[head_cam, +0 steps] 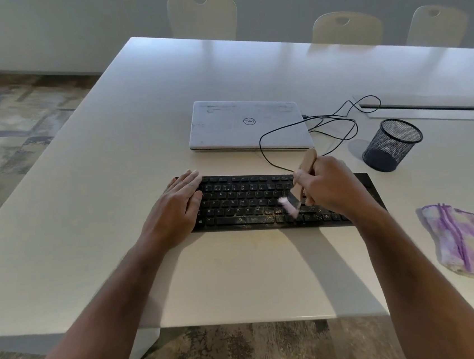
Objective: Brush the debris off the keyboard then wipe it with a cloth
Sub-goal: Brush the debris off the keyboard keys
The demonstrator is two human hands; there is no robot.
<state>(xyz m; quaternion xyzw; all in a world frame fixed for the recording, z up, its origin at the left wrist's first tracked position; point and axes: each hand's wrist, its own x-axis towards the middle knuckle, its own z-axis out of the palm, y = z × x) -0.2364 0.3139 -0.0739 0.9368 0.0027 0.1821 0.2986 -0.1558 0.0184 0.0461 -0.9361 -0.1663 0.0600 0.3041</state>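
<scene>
A black keyboard (247,201) lies across the white table (240,278), with pale crumbs scattered over its lower rows. My left hand (181,204) rests flat on the keyboard's left end, fingers straight. My right hand (325,186) grips a small wooden-handled brush (306,169); its pink bristles (288,206), blurred, touch the keys right of the middle. The right part of the keyboard is hidden under that hand. A purple and white cloth (464,243) lies on the table to the right, apart from both hands.
A closed white laptop (247,124) sits behind the keyboard, its black cable (332,128) looping to the right. A black mesh pen cup (391,144) stands at the right rear. Chairs (202,14) line the far side. The table's near edge (245,323) is close.
</scene>
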